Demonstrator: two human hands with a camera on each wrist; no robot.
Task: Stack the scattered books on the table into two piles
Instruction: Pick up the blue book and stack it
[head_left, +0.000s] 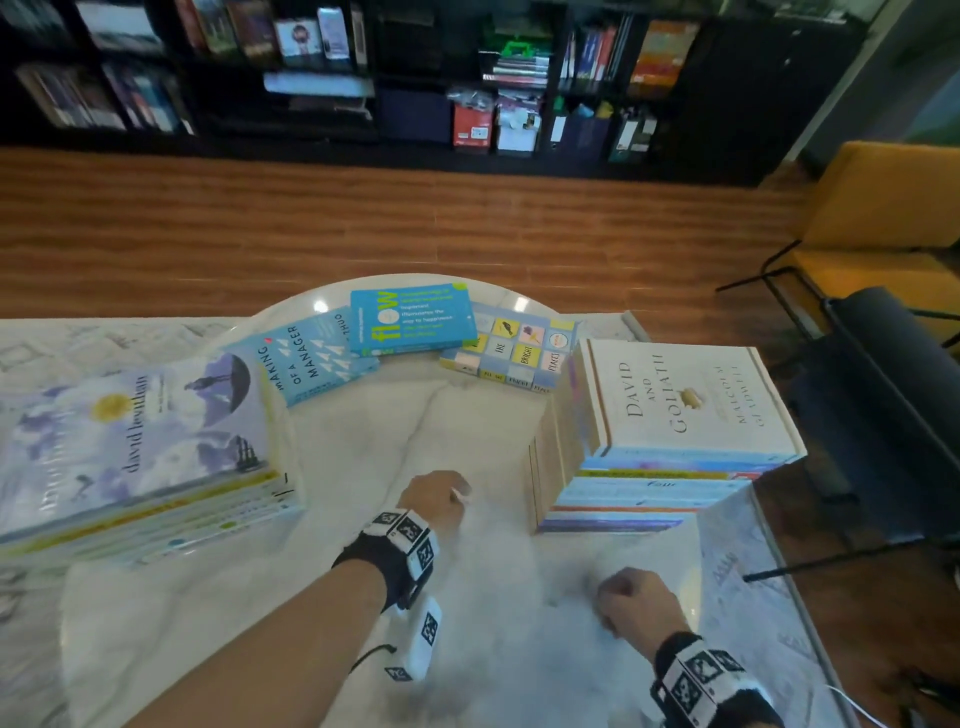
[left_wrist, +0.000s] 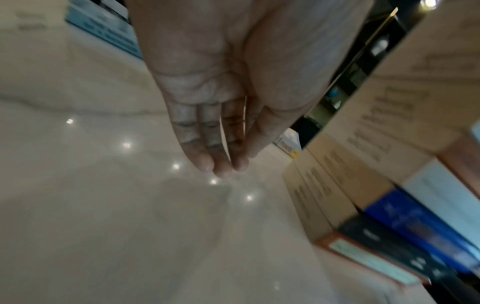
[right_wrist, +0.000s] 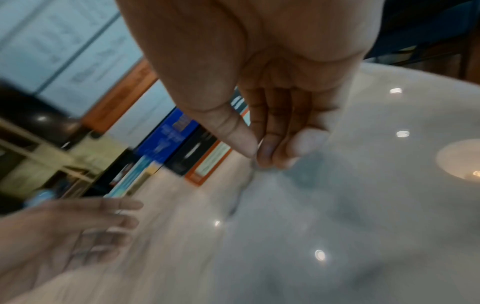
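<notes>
Two piles of books stand on the white marble table (head_left: 395, 441). The right pile (head_left: 639, 493) is tall, topped by a white "David and Goliath" book (head_left: 685, 400). The left pile (head_left: 156, 509) is lower, topped by a pale purple david levithan book (head_left: 135, 431). Three loose books lie at the far edge: a blue "Making of a Manager" (head_left: 306, 358), a teal "flow" (head_left: 410, 319) and a chequered "Bright Places" book (head_left: 514, 348). My left hand (head_left: 436, 499) hovers over the table centre, fingers straight (left_wrist: 221, 156), holding nothing. My right hand (head_left: 634, 597) is nearer, fingers relaxed (right_wrist: 272, 152), empty.
A wooden floor and dark bookshelves (head_left: 363, 78) lie beyond the table. A yellow chair (head_left: 883, 218) and a dark seat (head_left: 893, 395) stand to the right. The right pile's spines (left_wrist: 389, 236) are close beside my left hand.
</notes>
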